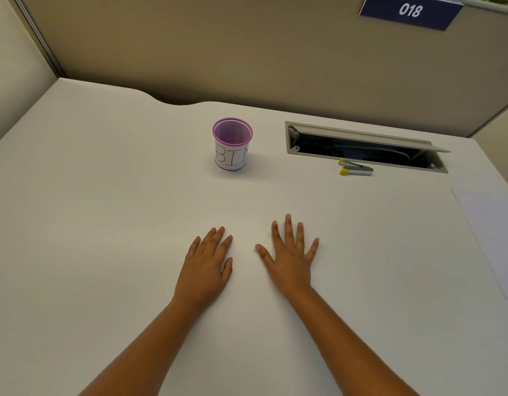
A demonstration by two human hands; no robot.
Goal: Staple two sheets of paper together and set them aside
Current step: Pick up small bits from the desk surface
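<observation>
Both my hands lie flat on the desk, palms down, holding nothing. My left hand has its fingers straight and close together; my right hand has its fingers spread. Each grip is slack and unloaded — a resting posture, to my judgement, with no step of the task yet in hand.

The paper lies at the far right edge of the desk, partly out of view, well apart from my right hand. Whether it is one sheet or two I cannot tell; white on white, only its edges show.

The stapler, small with yellow ends, sits just in front of the open cable tray recessed into the desk, beyond my right hand. Its jaws appear parted, though detail is too small to confirm.

A purple mesh cup labelled "BIN" stands upright near the desk's far middle, apart from everything else.

Assessment: paper and stapler both sit to the right, so the right hand is better placed to fetch them — the bare space before my hands would suit the stapling.
</observation>
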